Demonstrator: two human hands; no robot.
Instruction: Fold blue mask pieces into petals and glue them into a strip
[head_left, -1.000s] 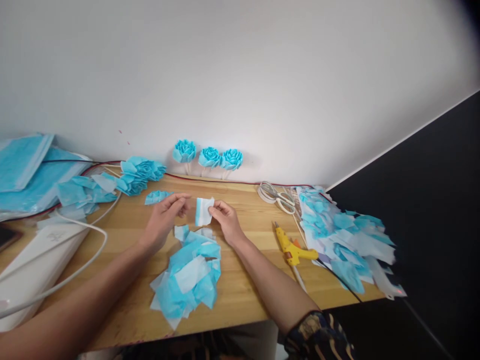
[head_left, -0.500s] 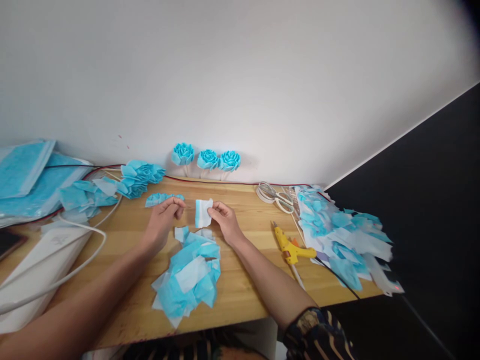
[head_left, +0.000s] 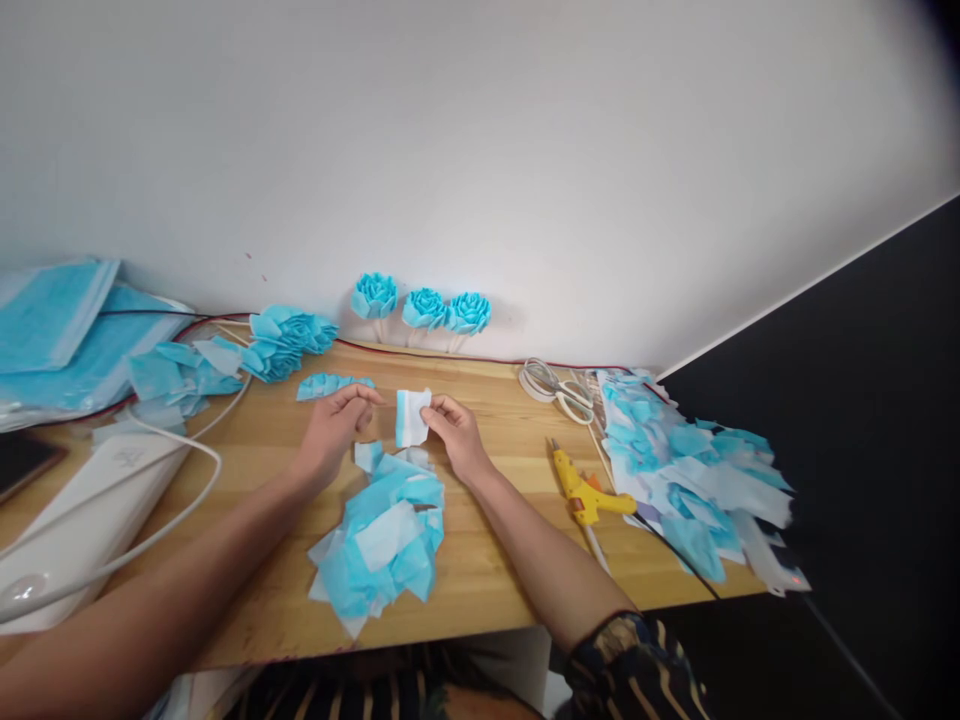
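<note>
My right hand [head_left: 456, 432] pinches a small piece of fabric [head_left: 412, 418], white with a blue folded edge on its left, and holds it upright above the table. Just left of it is my left hand [head_left: 339, 425], its fingers curled together; whatever they may hold cannot be made out. Below both hands lies a loose pile of blue and white fabric pieces [head_left: 382, 540]. Behind my left hand rests a short row of blue petals [head_left: 322, 385], partly covered by the fingers.
Blue fabric flowers [head_left: 426, 309] on sticks stand against the wall. At right are scissors [head_left: 574, 400], a yellow glue gun [head_left: 589, 498] and a heap of scraps [head_left: 697, 480]. Leftward lie more blue flowers [head_left: 289, 340], a white device [head_left: 90, 520] with a cable, and packed blue sheets [head_left: 52, 320].
The view has shifted slightly, so the table sits a little higher and further right. My left index finger reaches further forward toward the fabric piece, which stays in my right hand.
</note>
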